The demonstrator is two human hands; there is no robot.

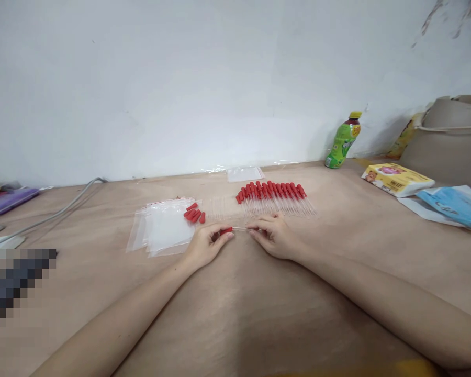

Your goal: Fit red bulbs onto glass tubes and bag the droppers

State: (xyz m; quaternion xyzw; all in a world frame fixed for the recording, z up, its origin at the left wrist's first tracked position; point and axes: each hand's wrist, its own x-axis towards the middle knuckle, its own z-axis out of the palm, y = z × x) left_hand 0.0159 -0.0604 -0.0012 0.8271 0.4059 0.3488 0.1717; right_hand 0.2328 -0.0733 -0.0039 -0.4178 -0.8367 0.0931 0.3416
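Note:
Between finger and thumb, my left hand (209, 244) pinches a red rubber bulb (226, 230). A clear dropper tube (239, 228) runs from the bulb to the fingertips of my right hand (273, 236), which are closed on its other end. Just beyond my right hand lies a row of droppers (275, 195), red bulbs pointing away from me. Several loose red bulbs (196, 215) rest by the edge of a stack of clear zip bags (168, 225), left of my left hand. A few bare clear tubes (219, 207) lie between the loose bulbs and the row.
Near the wall is another clear bag (245, 174). At right stand a green drink bottle (342, 141) and a beige bin (447, 141), with a yellow tissue pack (398, 179) and a blue packet (455, 205). A grey cable (63, 209) crosses the left side.

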